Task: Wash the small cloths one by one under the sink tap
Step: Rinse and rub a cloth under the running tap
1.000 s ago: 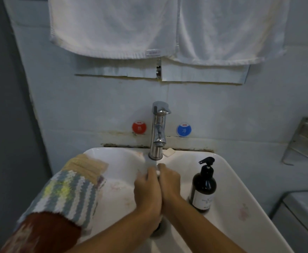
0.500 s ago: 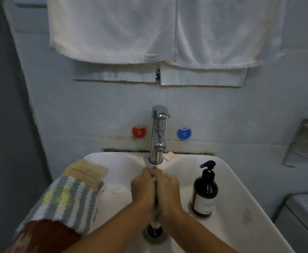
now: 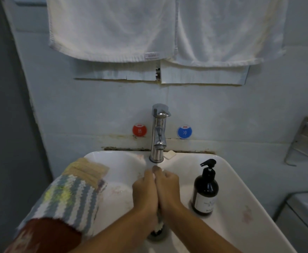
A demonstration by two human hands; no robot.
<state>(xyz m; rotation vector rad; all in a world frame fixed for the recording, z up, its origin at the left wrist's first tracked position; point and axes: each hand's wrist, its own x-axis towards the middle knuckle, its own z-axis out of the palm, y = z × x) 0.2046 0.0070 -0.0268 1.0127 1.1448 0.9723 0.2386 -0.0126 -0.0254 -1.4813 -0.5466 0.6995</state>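
Fingers (image 3: 150, 177) of both hands pinch cloth (image 3: 154, 175) between them.

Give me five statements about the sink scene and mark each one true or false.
1. Both hands are pressed together over the basin, below the tap. True: the left hand and right hand meet around a small cloth.
2. The pump bottle stands on the left rim of the sink. False: it stands on the right side.
3. A striped cloth is draped over the sink's left edge. True.
4. The red sticker is to the right of the tap. False: it is to the left; the blue sticker is to the right.
5. Two white towels hang on the wall above. True.
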